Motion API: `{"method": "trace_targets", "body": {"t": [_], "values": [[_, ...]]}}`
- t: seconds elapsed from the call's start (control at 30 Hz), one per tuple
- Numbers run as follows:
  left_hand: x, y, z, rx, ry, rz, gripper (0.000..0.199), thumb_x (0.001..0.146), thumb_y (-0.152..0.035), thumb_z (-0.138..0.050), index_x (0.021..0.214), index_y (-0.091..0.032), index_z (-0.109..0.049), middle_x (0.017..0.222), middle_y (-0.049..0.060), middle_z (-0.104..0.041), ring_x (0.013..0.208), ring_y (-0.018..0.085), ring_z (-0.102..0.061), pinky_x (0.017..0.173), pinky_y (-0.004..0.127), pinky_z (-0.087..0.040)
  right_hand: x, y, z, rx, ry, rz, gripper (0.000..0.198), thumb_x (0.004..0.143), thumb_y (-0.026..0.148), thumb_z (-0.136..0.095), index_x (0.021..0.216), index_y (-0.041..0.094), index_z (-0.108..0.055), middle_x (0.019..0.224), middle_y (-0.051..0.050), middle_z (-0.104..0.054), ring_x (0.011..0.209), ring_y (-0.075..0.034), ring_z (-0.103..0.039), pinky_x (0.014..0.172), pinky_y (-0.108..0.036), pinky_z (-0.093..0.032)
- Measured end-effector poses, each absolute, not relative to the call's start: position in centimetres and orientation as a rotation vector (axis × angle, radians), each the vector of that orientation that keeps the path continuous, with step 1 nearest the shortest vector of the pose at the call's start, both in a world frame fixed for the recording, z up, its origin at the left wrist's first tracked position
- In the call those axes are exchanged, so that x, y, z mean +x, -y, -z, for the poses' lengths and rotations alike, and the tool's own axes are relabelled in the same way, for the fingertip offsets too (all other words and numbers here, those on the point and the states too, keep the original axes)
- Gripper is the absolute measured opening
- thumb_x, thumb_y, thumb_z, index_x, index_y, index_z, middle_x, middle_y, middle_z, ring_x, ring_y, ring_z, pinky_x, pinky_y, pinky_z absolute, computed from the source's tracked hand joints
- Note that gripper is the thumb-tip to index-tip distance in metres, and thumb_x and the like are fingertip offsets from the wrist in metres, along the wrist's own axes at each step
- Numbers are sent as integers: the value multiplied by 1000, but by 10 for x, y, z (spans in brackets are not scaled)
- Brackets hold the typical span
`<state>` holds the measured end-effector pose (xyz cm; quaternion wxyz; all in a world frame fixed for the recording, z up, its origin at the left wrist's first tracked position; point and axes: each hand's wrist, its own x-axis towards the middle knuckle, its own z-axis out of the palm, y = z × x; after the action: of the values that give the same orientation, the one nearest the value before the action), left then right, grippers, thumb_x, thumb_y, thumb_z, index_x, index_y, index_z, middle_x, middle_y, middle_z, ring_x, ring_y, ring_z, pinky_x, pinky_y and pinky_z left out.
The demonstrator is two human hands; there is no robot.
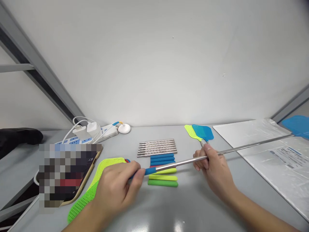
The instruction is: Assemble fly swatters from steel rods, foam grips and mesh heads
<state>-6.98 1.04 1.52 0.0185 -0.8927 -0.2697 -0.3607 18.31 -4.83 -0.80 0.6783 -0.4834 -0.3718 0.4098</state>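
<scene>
Fly swatter (231,150) with a blue head lies across both hands, held above the grey bench (193,206). The left hand (116,187) has its fingers curled round the blue handle, the thumb along its near side. The right hand (216,170) closes its thumb and fingers on the metal rod, which slants up past these fingers to the blue head (298,126), cut off at the picture's edge.

Between the two sets of fingers, beneath the rod, loose handles lie in a stack of rows: blue ones (162,159) farthest, part of a red one, then yellow ones (163,178) and a green one (163,183) nearest. Just beyond these lies a row of metal rods (157,148).

Past the right fingers rest a yellow head (190,131) and another blue head (204,132), overlapping. Beside the left hand are a yellow-green mesh (106,167) and a green mesh (83,204), partly covered by it. Farther left of those fingers lie a phone (90,167) and a power strip (107,131); well right of the right fingers lies a plastic-wrapped packet (267,170).
</scene>
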Motion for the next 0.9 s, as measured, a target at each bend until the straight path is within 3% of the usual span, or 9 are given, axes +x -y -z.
{"method": "trace_targets", "body": {"t": [0.2,0.4,0.57,0.73,0.9], "values": [[-55,8,-4,-2845,650,1133,15,91,-24,-51,77,-19,-54,55,-4,-54,46,14,-52,47,29,-33,154,67,21,-1096,1114,-999,54,98,48,-38,51,22,-36,50,3,-33,52,-13,-37,52,-29,-29],[-63,-10,-10,-2786,699,1148,25,93,-28,-53,70,-19,-55,50,-5,-46,43,12,-42,47,27,-31,165,64,12,-1143,1340,-980,52,98,48,-41,54,20,-36,54,3,-35,54,-12,-32,52,-29,-25],[-76,-27,-17,-2687,805,1126,30,93,-24,-53,64,-18,-54,49,-5,-43,44,10,-40,50,26,-30,184,52,13,-1118,1018,-963,54,95,50,-48,50,21,-34,52,4,-28,53,-12,-33,54,-29,-29],[-83,-41,-20,-2581,949,1114,40,94,-24,-49,54,-19,-41,48,-6,-31,43,9,-32,49,26,-26,192,44,3,-1052,759,-1016,52,87,44,-63,51,21,-33,54,7,-22,50,-10,-23,49,-27,-31],[-88,-47,-23,-2523,1031,1169,42,92,-22,-48,56,-19,-28,51,-6,-22,44,8,-27,48,26,-25,197,44,-4,-1042,725,-985,52,87,44,-64,52,21,-34,54,8,-20,49,-10,-22,48,-26,-33]]}}
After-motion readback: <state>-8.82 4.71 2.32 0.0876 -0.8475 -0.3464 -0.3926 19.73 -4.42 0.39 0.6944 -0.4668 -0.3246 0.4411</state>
